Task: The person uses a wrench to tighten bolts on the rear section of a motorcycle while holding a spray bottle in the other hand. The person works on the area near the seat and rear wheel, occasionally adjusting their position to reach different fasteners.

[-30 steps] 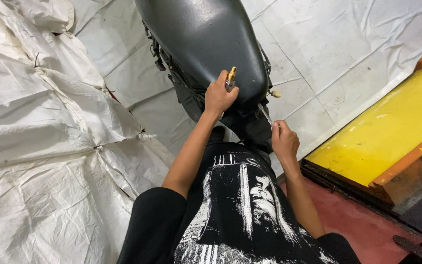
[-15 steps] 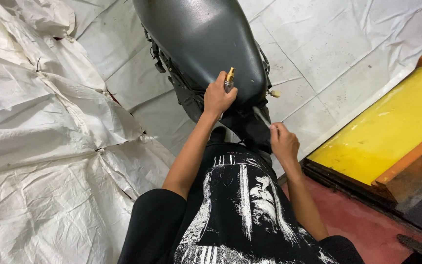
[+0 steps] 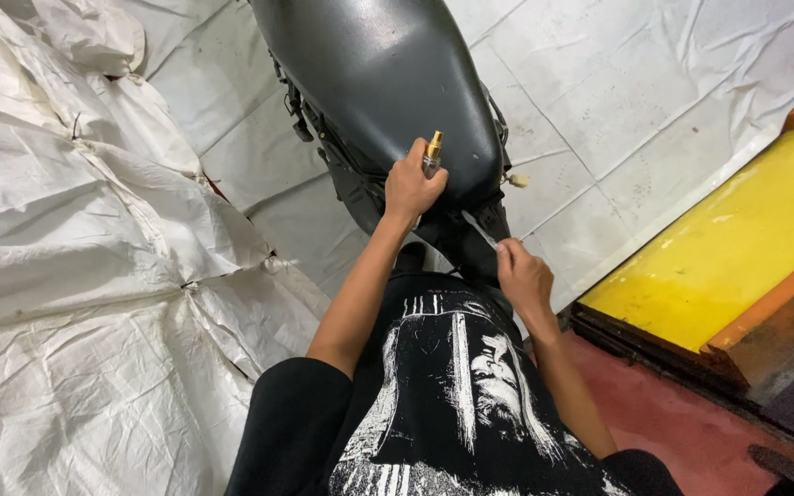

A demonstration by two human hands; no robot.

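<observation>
A black motorcycle seat (image 3: 388, 73) stretches away from me at top centre. My left hand (image 3: 413, 188) rests on its near end, closed around a small clear bottle with a gold cap (image 3: 433, 152) held upright. Lower and to the right, my right hand (image 3: 524, 276) pinches a thin pale strip (image 3: 478, 228) that runs up to the rear edge of the seat. The strip's far end is hidden against the dark frame. My black shirt with a white print (image 3: 457, 386) fills the bottom centre.
Crumpled white tarpaulin (image 3: 85, 276) covers the floor on the left and behind the motorcycle. A yellow platform (image 3: 737, 248) with an orange edge lies at the right, above a red floor strip (image 3: 673, 422). A small pale knob (image 3: 518, 181) sticks out at the seat's right side.
Both hands stay at the seat's near end. My right hand has shifted slightly toward me; the bottle stays upright in my left hand.
</observation>
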